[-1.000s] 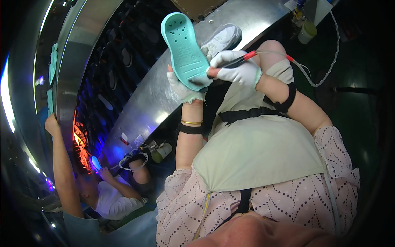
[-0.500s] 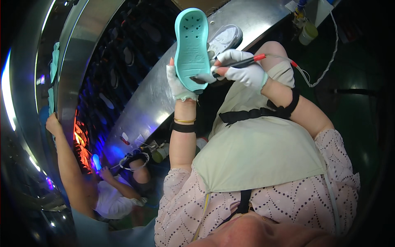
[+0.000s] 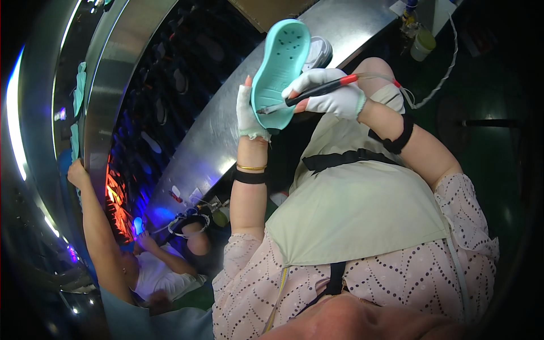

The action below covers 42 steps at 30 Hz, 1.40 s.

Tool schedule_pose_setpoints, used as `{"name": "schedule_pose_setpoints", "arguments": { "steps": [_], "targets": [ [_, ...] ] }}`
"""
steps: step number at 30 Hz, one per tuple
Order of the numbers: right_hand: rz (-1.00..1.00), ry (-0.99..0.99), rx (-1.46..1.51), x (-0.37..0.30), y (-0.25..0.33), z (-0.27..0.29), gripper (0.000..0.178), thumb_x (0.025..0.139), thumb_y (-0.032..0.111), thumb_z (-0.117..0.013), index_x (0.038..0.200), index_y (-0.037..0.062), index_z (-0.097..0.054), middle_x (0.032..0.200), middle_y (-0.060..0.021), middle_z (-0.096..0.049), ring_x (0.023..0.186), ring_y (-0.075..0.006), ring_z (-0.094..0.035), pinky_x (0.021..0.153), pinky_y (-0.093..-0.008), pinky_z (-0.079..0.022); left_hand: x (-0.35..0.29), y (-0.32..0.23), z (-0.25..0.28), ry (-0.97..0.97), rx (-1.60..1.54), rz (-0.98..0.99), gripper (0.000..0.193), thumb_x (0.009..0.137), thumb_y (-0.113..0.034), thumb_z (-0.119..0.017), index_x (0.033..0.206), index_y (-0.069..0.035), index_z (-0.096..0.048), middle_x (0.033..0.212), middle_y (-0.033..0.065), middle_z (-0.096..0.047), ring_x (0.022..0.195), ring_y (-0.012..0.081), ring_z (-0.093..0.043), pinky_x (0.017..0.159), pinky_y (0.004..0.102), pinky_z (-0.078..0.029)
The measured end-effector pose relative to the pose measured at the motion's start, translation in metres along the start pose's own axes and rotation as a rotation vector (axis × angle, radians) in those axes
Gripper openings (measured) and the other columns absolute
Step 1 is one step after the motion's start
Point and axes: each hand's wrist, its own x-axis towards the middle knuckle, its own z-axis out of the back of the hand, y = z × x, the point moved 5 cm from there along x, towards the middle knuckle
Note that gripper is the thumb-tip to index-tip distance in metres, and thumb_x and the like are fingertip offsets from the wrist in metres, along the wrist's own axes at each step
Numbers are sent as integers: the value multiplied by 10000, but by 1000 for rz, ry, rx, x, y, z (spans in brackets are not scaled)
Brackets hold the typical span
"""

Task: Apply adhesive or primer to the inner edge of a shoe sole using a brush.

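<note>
A turquoise shoe sole (image 3: 276, 73), with small holes toward its far end, is held up over the bench edge. My left hand (image 3: 246, 116), in a white glove with bare fingertips, grips it from beneath at the heel; most of those fingers are hidden behind it. In my right hand (image 3: 335, 101), gloved the same way, is a black pen-shaped brush (image 3: 318, 90) with a red end and a thin hose. Its tip rests on the inner surface of the sole's heel. Beyond the sole a white and grey shoe (image 3: 319, 52) lies on the bench, partly covered.
The metal bench (image 3: 209, 124) runs diagonally beside a dark conveyor carrying soles (image 3: 150, 141). A lidded pot (image 3: 423, 45) stands at the far right, near a white hose (image 3: 447, 73). At left, a co-worker's arm (image 3: 93, 215) reaches to turquoise pieces; another person (image 3: 164, 272) works beyond.
The sole has tilted, its far end swinging right and slightly nearer. The brush tip has moved left across the heel, and my right hand has shifted a little left.
</note>
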Motion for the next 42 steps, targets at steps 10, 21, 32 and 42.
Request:
{"name": "schedule_pose_setpoints", "arguments": {
  "steps": [10,21,32,42],
  "targets": [
    [-182,361,-220,6,9,4,201,690,2,-726,875,56,-671,861,-36,-663,816,-124,-620,733,-261,-496,7,-2,-2,-91,427,277,452,934,-371,-428,1206,-23,-526,1065,141,-618,890,246,-631,754,341,-530],
    [-260,373,-374,22,6,36,158,707,4,-721,855,37,-676,836,-33,-663,753,-112,-620,668,-227,-494,-1,-16,-14,-184,663,209,553,916,-458,-423,1206,2,-521,1102,180,-602,953,265,-617,779,388,-528],
    [-87,25,-107,10,-6,-16,152,790,142,-708,878,34,-646,774,-41,-631,706,-108,-599,661,-241,-471,5,6,3,296,-281,-130,679,916,-530,-295,1359,-19,-354,1275,223,-486,1109,340,-538,945,461,-442],
    [293,-208,-320,25,13,-13,129,791,132,-692,844,30,-631,765,-47,-639,719,-123,-602,677,-265,-471,3,15,11,-72,-107,-236,532,924,-474,-327,1214,-62,-497,1147,133,-574,1010,274,-580,834,402,-505]
  ]
}}
